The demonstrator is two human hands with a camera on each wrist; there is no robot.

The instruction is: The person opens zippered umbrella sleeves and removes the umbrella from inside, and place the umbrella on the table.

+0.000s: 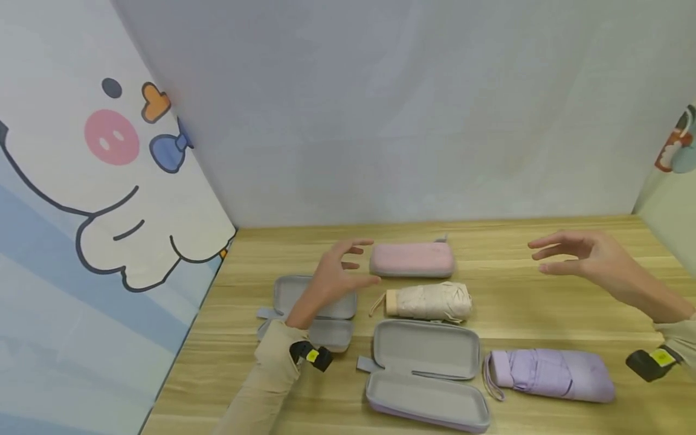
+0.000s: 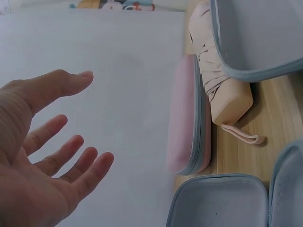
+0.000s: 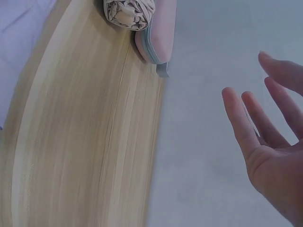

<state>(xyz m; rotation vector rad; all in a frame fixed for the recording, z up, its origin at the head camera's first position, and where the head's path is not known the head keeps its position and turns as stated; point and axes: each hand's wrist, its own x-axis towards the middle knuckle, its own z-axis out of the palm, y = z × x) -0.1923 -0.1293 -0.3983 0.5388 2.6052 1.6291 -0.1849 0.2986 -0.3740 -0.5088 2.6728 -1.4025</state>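
My left hand [image 1: 338, 275] hovers over the table with fingers spread and loosely bent, holding nothing. Just right of it lies a closed pink zip case [image 1: 411, 260], and in front of that a folded cream umbrella [image 1: 429, 301] with a wrist loop. Below the left forearm sits an open grey-lined case [image 1: 333, 334], partly hidden by the arm. My right hand [image 1: 584, 257] is raised at the right, fingers relaxed and nothing in them. Nearest to it on the table is a folded lilac umbrella [image 1: 560, 374]. An open case with a lilac shell [image 1: 426, 374] lies left of that umbrella.
The wooden table [image 1: 505, 302] meets a pale backdrop [image 1: 408, 121] behind the pink case. At the left stands a panel printed with a cartoon figure [image 1: 111, 199]. A black camera [image 1: 652, 362] is strapped to the right wrist, another [image 1: 312, 355] to the left.
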